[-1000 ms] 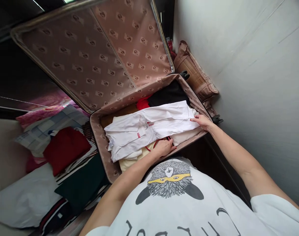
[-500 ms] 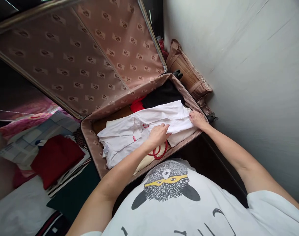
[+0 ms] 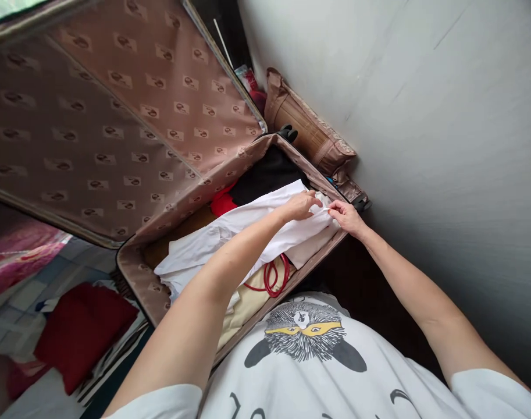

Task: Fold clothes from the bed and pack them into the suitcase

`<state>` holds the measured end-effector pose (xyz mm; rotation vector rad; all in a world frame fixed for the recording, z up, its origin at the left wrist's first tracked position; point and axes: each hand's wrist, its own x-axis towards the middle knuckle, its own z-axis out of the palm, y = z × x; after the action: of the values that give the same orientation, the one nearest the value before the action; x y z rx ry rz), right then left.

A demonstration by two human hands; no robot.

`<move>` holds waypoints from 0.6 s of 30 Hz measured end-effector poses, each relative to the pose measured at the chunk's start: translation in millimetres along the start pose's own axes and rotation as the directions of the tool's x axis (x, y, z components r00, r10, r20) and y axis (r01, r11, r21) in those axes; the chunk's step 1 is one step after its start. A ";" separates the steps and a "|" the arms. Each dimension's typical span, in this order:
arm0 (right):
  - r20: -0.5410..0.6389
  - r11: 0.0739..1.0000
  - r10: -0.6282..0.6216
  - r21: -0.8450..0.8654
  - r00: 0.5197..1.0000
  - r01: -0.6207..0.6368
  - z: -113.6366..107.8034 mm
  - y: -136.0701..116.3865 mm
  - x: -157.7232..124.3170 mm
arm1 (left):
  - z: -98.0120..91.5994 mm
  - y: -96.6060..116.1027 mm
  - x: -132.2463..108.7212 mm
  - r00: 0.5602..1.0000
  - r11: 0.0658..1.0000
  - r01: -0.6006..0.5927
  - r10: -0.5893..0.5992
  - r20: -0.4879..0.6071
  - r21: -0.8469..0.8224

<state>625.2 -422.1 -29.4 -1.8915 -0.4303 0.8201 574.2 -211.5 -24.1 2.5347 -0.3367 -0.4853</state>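
**Inspector:** Edges and clearance?

**Assistant:** The suitcase [image 3: 129, 273] is open, with its lid [image 3: 117, 128] propped up behind. Its right end sits close to the wall [image 3: 422, 116], and a brown bag [image 3: 309, 131] fills the corner beyond. The space above the contents is open.

**Inspector:** The shirt?

**Assistant:** A white shirt [image 3: 213, 247] lies on top. Its long axis runs along the case, and its right end is at the case's right side.

**Inspector:** Hands?

**Assistant:** Both are at that right end. The left hand [image 3: 300, 205] has its fingers drawn together on the cloth. The right hand [image 3: 344, 216] pinches the edge just beside it.

**Inspector:** Surroundings?

**Assistant:** A red cord [image 3: 271, 276] lies on cream cloth [image 3: 243, 297] by the near rim. A black garment [image 3: 265, 171] lies along the far side. Bedding with a red cloth [image 3: 79, 331] is to the left.
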 end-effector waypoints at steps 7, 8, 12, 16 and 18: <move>0.096 0.996 -0.091 0.003 0.991 0.091 -12.1 6.9 -13.3 | 17.1 -7.2 29.4 0.971 0.900 -0.213 0.239 0.022 -0.381; 0.099 0.995 -0.098 -0.017 0.990 0.101 -14.0 7.1 -16.1 | 15.6 -8.9 30.0 0.963 0.869 -0.210 0.263 0.060 -0.449; 0.063 0.975 -0.162 -0.142 0.985 0.169 -17.2 6.9 -29.6 | 10.8 -8.8 28.5 0.926 0.845 -0.109 0.278 0.256 -0.523; 0.084 0.944 -0.234 -0.218 0.969 0.247 -17.7 8.0 -44.8 | 15.4 -0.6 29.7 0.901 0.824 -0.122 0.326 0.287 -0.554; 0.125 0.908 -0.312 -0.252 0.942 0.334 -19.3 10.0 -51.3 | 16.3 1.7 30.4 0.895 0.786 -0.147 0.364 0.258 -0.601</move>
<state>601.9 -470.6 -14.8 -1.9646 -0.9223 0.6407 594.8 -230.4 -44.3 1.7716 -0.5744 -0.8096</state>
